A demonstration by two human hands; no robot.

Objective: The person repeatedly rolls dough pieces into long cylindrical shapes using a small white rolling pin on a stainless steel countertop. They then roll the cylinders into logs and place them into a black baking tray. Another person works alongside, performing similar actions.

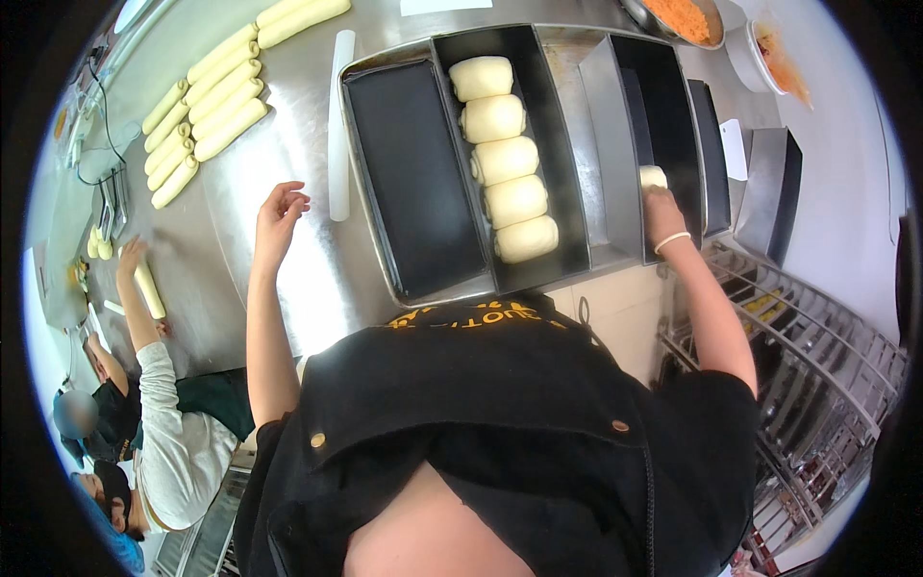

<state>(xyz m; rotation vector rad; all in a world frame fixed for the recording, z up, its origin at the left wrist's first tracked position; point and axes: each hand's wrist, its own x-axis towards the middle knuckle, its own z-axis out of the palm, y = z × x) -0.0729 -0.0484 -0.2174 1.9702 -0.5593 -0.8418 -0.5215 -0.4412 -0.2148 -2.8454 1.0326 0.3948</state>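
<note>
My left hand (277, 225) hovers over the steel table, palm turned inward, fingers loosely bent and apart, holding nothing. A white rolling pin (342, 130) lies just right of it. My right hand (663, 216), with a pale band at the wrist, reaches into a dark loaf pan (657, 86) and grips a rolled piece of dough (653, 176), partly hidden by the fingers. In the middle, another long loaf pan (559, 173) holds a row of several dough rolls (506, 160). Left of that row is a black-lined pan (418, 180).
Long dough strips (227, 97) lie at the far left. Further right are more pans (775, 187), a metal bowl of orange shreds (678, 20) and a white tub (753, 61). A wire rack (786, 324) stands below right. A co-worker's hand (132, 256) is near a dough strip (149, 288).
</note>
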